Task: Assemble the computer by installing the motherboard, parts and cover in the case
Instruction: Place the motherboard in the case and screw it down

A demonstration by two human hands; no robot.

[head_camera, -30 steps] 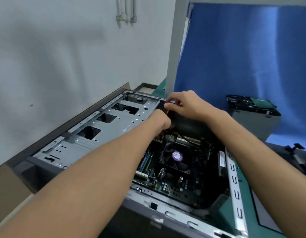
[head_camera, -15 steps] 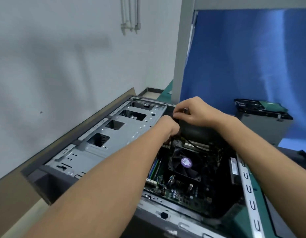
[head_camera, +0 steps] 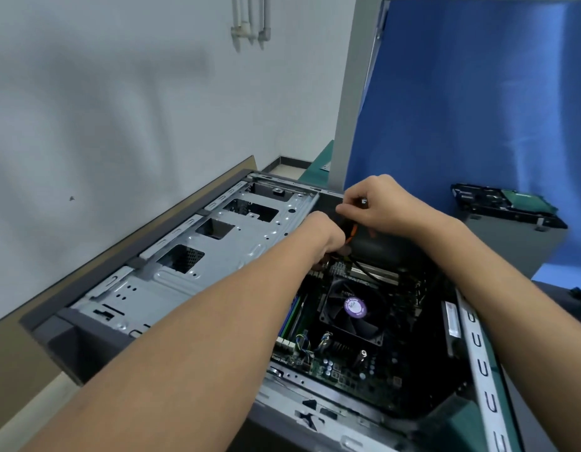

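Observation:
The grey computer case (head_camera: 191, 275) lies open on its side in front of me. Inside it sits the motherboard (head_camera: 341, 357) with a black CPU fan (head_camera: 354, 311) bearing a purple label. My left hand (head_camera: 325, 236) reaches into the far end of the case, fingers curled downward out of sight near some orange and black cables (head_camera: 352, 231). My right hand (head_camera: 377, 203) hovers just above it, fingers bent and pinching a small connector at the top of those cables, beside a black power supply (head_camera: 387, 249).
A white wall runs along the left, close to the case. A blue backdrop (head_camera: 478, 109) stands behind. A second grey box (head_camera: 510, 243) with a black drive part on top sits at the right. The green table mat (head_camera: 458, 429) shows under the case.
My view has shifted slightly. Both hands stay at the far end of the case; the right hand has lifted a little and orange cable now shows between the hands.

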